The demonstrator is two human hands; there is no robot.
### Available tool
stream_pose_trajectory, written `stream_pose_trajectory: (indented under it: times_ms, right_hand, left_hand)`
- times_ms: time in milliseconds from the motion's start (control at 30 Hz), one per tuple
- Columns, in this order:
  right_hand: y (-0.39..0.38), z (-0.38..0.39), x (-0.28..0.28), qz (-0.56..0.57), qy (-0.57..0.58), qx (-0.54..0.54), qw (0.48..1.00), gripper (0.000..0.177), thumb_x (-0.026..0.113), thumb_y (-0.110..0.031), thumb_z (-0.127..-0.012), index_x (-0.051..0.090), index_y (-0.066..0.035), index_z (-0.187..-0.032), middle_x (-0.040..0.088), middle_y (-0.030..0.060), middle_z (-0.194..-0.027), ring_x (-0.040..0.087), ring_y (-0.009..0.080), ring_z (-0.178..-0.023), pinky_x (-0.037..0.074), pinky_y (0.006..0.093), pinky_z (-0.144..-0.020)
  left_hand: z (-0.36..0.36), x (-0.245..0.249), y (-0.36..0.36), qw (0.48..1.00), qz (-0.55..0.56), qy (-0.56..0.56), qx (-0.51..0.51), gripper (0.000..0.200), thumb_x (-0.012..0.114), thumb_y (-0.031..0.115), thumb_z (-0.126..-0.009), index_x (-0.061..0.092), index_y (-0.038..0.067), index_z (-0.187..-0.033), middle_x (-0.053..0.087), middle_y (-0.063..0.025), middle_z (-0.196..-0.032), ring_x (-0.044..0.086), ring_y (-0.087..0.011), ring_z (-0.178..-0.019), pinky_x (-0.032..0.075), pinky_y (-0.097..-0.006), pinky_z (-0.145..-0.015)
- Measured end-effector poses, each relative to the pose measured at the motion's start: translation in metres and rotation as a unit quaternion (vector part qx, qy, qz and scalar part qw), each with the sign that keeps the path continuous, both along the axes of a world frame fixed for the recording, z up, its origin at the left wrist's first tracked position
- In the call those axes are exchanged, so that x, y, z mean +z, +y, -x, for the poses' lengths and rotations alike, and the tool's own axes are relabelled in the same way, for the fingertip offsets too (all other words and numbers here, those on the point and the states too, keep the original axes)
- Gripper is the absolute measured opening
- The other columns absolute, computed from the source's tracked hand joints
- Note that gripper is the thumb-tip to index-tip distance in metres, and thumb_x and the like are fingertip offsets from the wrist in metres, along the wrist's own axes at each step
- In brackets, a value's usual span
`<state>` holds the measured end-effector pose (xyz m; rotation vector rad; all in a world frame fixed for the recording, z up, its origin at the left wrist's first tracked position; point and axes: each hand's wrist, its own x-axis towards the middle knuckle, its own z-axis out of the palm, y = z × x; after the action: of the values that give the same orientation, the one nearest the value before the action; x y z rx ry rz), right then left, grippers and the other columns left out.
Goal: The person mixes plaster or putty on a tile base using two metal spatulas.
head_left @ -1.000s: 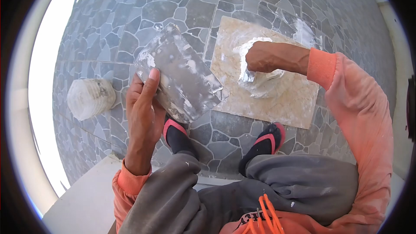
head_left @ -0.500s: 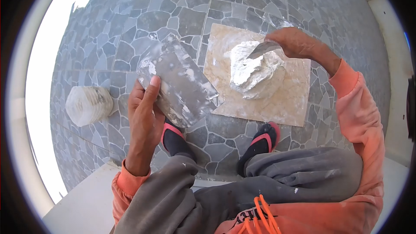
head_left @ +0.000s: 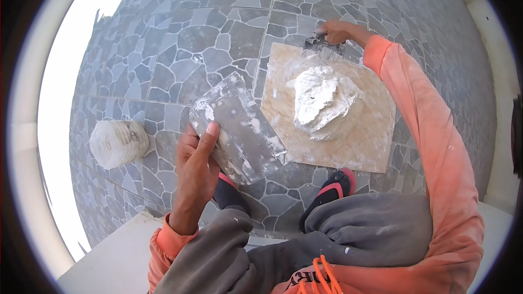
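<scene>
My left hand (head_left: 200,155) grips a flat grey rectangular plate (head_left: 239,128) by its near left edge, thumb on top. White paste is smeared across the plate. My right hand (head_left: 336,31) is closed around a putty knife, its blade hard to make out against a dark, glossy patch (head_left: 325,46) at the far edge of a beige tile (head_left: 362,155). A thick mound of white paste (head_left: 318,100) sits on that tile, apart from both hands.
A translucent ribbed plastic container (head_left: 120,143) is on the stone-patterned floor (head_left: 218,38) at left. My feet, in dark socks and pink-strapped sandals (head_left: 331,190), stand close to the near edges of the tile and plate. A pale ledge (head_left: 109,256) is at lower left.
My right hand has moved the putty knife off the white mound to the tile's far edge, with the arm reaching out farther. The left hand still holds the plate.
</scene>
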<state>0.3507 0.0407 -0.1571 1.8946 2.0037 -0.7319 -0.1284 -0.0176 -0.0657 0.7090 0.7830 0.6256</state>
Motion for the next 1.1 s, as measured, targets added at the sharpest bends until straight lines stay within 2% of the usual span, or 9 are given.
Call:
stream_pose_trajectory:
  times_ms: [100, 200, 267, 367, 467, 600, 700, 900, 1100]
  right_hand:
    - [0.011, 0.01, -0.032, 0.055, 0.044, 0.011, 0.997, 0.027, 0.051, -0.003, -0.074, 0.061, 0.0, -0.099, 0.066, 0.023, -0.093, 0.062, 0.0369, -0.083, 0.046, 0.0455, -0.073]
    - [0.018, 0.026, -0.046, 0.137, 0.036, -0.008, 0.99, 0.03, 0.053, -0.007, -0.079, 0.065, -0.009, -0.106, 0.069, 0.0133, -0.095, 0.062, 0.0294, -0.082, 0.046, 0.0426, -0.073]
    - [0.023, 0.046, -0.034, 0.186, 0.003, 0.013, 0.982, 0.034, 0.055, -0.01, -0.081, 0.067, -0.016, -0.112, 0.071, 0.0069, -0.1, 0.062, 0.0261, -0.085, 0.046, 0.0422, -0.076]
    - [0.021, 0.055, -0.019, 0.203, 0.007, 0.042, 0.978, 0.032, 0.054, -0.009, -0.081, 0.067, -0.017, -0.11, 0.07, 0.0069, -0.097, 0.062, 0.0263, -0.085, 0.046, 0.0408, -0.075]
    - [0.004, 0.053, -0.009, 0.193, 0.03, 0.099, 0.976, 0.028, 0.055, -0.008, -0.081, 0.066, -0.014, -0.106, 0.069, 0.0101, -0.094, 0.064, 0.0307, -0.086, 0.047, 0.0419, -0.073]
    - [-0.055, 0.063, 0.036, 0.113, 0.032, 0.073, 0.99, 0.027, 0.056, -0.004, -0.081, 0.063, -0.008, -0.106, 0.067, 0.0166, -0.092, 0.062, 0.0375, -0.087, 0.047, 0.046, -0.071]
    - [-0.106, 0.07, 0.04, 0.029, 0.043, 0.095, 0.994, 0.036, 0.057, 0.001, -0.075, 0.064, -0.009, -0.108, 0.065, 0.0143, -0.096, 0.064, 0.0351, -0.093, 0.051, 0.0458, -0.074]
    - [-0.171, 0.099, 0.059, -0.042, -0.036, 0.169, 0.984, 0.033, 0.061, 0.0, -0.078, 0.064, -0.01, -0.109, 0.062, 0.0097, -0.097, 0.064, 0.0311, -0.094, 0.053, 0.0433, -0.076]
    - [-0.14, 0.075, 0.084, -0.04, 0.046, -0.081, 0.995, 0.037, 0.056, 0.004, -0.077, 0.062, -0.007, -0.112, 0.068, 0.0182, -0.095, 0.065, 0.0369, -0.094, 0.051, 0.0459, -0.078]
  left_hand:
    - [-0.004, 0.001, 0.001, 1.0, 0.007, 0.007, 0.009, 0.04, 0.054, 0.016, -0.1, 0.044, 0.001, -0.135, 0.06, -0.0109, -0.124, 0.061, -0.0176, -0.109, 0.05, -0.0345, -0.094]
    - [-0.006, -0.003, 0.005, 1.0, -0.005, 0.013, 0.005, 0.034, 0.051, 0.018, -0.102, 0.048, 0.001, -0.131, 0.062, -0.0096, -0.122, 0.061, -0.0162, -0.107, 0.049, -0.0329, -0.094]
    - [-0.009, -0.004, 0.008, 1.0, 0.013, -0.003, 0.006, 0.035, 0.054, 0.016, -0.1, 0.047, 0.001, -0.132, 0.061, -0.0098, -0.123, 0.061, -0.0168, -0.108, 0.049, -0.0333, -0.094]
    - [-0.017, -0.005, 0.011, 1.0, 0.014, -0.012, -0.007, 0.035, 0.053, 0.017, -0.101, 0.047, 0.001, -0.132, 0.061, -0.0097, -0.122, 0.061, -0.0168, -0.107, 0.049, -0.0334, -0.094]
    - [-0.024, -0.008, 0.014, 1.0, 0.012, -0.013, -0.009, 0.035, 0.051, 0.017, -0.101, 0.047, 0.001, -0.132, 0.062, -0.0096, -0.122, 0.062, -0.0165, -0.106, 0.049, -0.0334, -0.094]
    - [-0.032, -0.015, 0.021, 0.999, 0.024, -0.027, -0.029, 0.035, 0.055, 0.017, -0.1, 0.048, 0.002, -0.131, 0.062, -0.0084, -0.122, 0.061, -0.0151, -0.107, 0.049, -0.0318, -0.092]
    - [-0.04, -0.015, 0.028, 0.999, 0.024, -0.027, -0.027, 0.034, 0.055, 0.016, -0.1, 0.048, 0.002, -0.13, 0.062, -0.0084, -0.122, 0.062, -0.0149, -0.106, 0.05, -0.0313, -0.092]
    - [-0.047, -0.016, 0.03, 0.998, 0.005, -0.04, -0.051, 0.034, 0.055, 0.016, -0.1, 0.048, 0.002, -0.13, 0.062, -0.0085, -0.121, 0.062, -0.0151, -0.106, 0.05, -0.0316, -0.092]
    - [-0.047, -0.013, 0.028, 0.999, 0.013, -0.036, -0.034, 0.036, 0.055, 0.016, -0.1, 0.047, 0.002, -0.132, 0.062, -0.0082, -0.122, 0.061, -0.0156, -0.108, 0.049, -0.0321, -0.093]
